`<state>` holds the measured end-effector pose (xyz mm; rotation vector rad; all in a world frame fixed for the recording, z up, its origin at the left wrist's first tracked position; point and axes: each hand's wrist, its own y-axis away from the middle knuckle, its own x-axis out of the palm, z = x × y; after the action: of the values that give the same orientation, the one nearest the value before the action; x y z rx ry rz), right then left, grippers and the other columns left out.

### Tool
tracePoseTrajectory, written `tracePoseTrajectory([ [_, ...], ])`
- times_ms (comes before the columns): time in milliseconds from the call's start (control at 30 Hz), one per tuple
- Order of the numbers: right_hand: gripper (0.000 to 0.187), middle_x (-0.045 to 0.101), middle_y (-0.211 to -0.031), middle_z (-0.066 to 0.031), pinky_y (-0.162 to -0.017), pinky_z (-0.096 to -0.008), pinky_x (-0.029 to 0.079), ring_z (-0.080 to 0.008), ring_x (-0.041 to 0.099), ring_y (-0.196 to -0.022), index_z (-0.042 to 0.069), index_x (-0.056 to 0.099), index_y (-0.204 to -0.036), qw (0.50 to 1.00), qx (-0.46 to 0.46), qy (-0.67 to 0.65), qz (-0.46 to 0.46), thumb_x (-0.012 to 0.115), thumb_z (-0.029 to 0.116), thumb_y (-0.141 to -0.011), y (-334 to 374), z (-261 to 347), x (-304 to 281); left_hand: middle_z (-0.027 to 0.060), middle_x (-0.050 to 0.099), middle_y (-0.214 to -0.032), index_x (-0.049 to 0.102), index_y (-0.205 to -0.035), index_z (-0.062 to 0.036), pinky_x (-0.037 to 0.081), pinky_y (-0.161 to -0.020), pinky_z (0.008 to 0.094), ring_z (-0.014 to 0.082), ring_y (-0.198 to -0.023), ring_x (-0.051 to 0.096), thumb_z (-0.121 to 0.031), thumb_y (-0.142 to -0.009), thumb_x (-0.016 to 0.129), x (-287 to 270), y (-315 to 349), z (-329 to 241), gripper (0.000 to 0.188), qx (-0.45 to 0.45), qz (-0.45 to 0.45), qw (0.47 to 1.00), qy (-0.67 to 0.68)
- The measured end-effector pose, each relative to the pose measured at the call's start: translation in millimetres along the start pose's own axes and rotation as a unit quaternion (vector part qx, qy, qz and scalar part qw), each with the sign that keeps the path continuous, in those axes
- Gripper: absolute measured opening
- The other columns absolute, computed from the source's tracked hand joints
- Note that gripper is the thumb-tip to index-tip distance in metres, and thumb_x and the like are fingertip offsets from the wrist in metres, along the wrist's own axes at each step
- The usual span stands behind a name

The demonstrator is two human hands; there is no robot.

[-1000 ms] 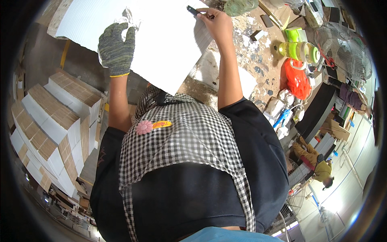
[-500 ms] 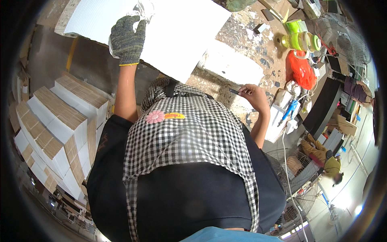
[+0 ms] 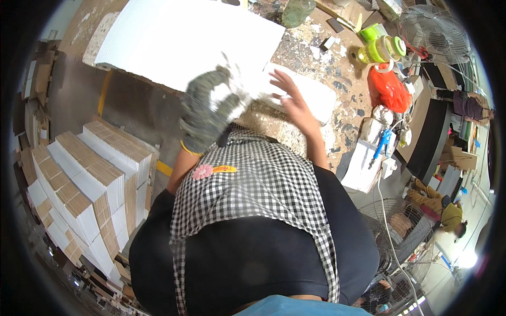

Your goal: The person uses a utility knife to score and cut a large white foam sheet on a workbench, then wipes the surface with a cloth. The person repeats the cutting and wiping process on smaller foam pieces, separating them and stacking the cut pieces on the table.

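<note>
At twelve o'clock, the gloved left hand point(image 3: 203, 111) grips a crumpled white cloth point(image 3: 238, 90), seemingly bunched for easy holding, while the bare right hand point(image 3: 299, 108) spreads its fingers at one, white sheets point(image 3: 192, 37) lying on the table point(image 3: 303, 50) at eleven.

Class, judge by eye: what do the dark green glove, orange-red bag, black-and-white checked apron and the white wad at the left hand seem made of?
Glove: probably knitted yarn, matt; mottled, with a yellow cuff edge.
Bag: likely thin plastic film, glossy; bright creases.
Apron: seemingly woven cloth, matt; soft folds.
Wad: cloth or paper; motion blur hides its texture.
</note>
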<state>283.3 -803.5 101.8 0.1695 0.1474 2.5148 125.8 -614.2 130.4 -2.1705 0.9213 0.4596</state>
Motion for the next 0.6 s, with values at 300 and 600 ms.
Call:
tracePoseTrajectory([
  [300,0.052,0.07,-0.113,-0.015,-0.082,-0.033,0.052,-0.0217,0.065,-0.099,0.016,0.066,-0.132,0.933,-0.253,0.252,-0.048,0.078,0.01,-0.082,-83.5,8.7,79.1,0.0234,0.051,-0.141,0.043,-0.144,0.0006,0.041,-0.11,0.0534,0.0419,-0.128,0.052,-0.037,-0.093,0.069,-8.0,26.8,-0.7,0.069,0.025,-0.104,0.985,-0.134],
  [600,0.02,0.066,-0.124,-0.0233,-0.082,-0.0459,0.058,-0.0355,0.066,-0.109,0.008,0.069,-0.102,0.748,-0.055,0.661,-0.027,0.064,0.021,-0.088,-228.2,11.0,-35.5,0.0205,0.044,-0.15,0.051,-0.142,-0.0069,0.032,-0.117,0.0549,0.0404,-0.14,0.039,-0.04,-0.085,0.074,2.7,39.7,32.9,0.071,0.042,0.145,0.972,-0.178],
])
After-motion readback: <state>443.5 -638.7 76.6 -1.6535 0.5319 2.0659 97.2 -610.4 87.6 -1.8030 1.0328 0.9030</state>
